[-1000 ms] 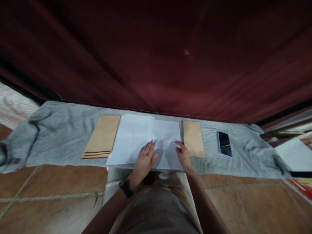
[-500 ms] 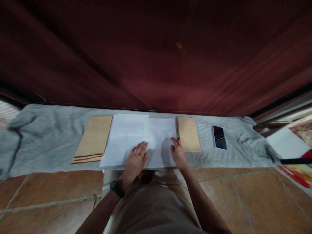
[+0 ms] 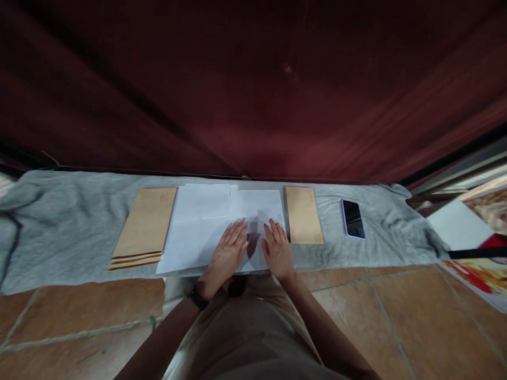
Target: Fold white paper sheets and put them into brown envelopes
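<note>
White paper sheets (image 3: 198, 211) lie spread on a grey cloth, with faint crease lines across them. My left hand (image 3: 228, 249) rests flat near their middle, fingers stretched out and holding nothing. Just to its right, my right hand (image 3: 278, 250) lies on the right part of the paper, fingers extended and a little apart. A stack of brown envelopes (image 3: 144, 221) is left of the paper, its lower edges fanned. Another brown envelope (image 3: 304, 215) lies right of the paper, close to my right hand.
A phone (image 3: 353, 219) in a light purple case lies farther right on the grey cloth (image 3: 384, 227). Behind the cloth rises a dark red surface (image 3: 253, 132). At the far right are a white sheet (image 3: 459, 224) and a colourful printed item (image 3: 475, 277). Below is tiled floor (image 3: 356, 327).
My right hand has moved left from the paper's right edge beside the envelope and flattened onto the paper. My left hand has shifted slightly right. The view has tilted a little.
</note>
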Motion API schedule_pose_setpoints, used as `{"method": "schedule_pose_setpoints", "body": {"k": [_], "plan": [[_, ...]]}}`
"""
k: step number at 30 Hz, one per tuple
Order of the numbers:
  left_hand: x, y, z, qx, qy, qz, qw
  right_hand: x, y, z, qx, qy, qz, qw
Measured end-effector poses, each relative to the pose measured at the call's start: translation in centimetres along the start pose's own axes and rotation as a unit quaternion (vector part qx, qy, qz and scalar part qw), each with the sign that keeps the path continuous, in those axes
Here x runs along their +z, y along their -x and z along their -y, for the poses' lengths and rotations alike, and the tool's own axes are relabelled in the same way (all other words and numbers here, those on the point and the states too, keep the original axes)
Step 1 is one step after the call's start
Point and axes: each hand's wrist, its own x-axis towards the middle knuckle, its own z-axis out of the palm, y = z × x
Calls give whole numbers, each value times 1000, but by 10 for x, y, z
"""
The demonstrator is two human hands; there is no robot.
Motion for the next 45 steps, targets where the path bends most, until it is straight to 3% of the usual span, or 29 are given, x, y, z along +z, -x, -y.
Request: {"method": "schedule_pose_setpoints", "body": {"k": [5,10,27,32,36,45], "plan": [[22,-38,-8,61,7,48,997,21,14,5,-21,16,27,999],[39,-72,2,88,-8,77,993,19,19,6,-22,28,26,999],[43,-157,73,22,-55,72,996,6,13,11,-13,8,37,999],[45,-138,61,27,-41,62,997,8,14,7,3,-21,33,999],[43,-95,34,58,-20,56,997,10,16,2,10,-39,21,999],[20,-6,-12,137,-30,115,983,13,18,-4,2,-60,41,997]]}}
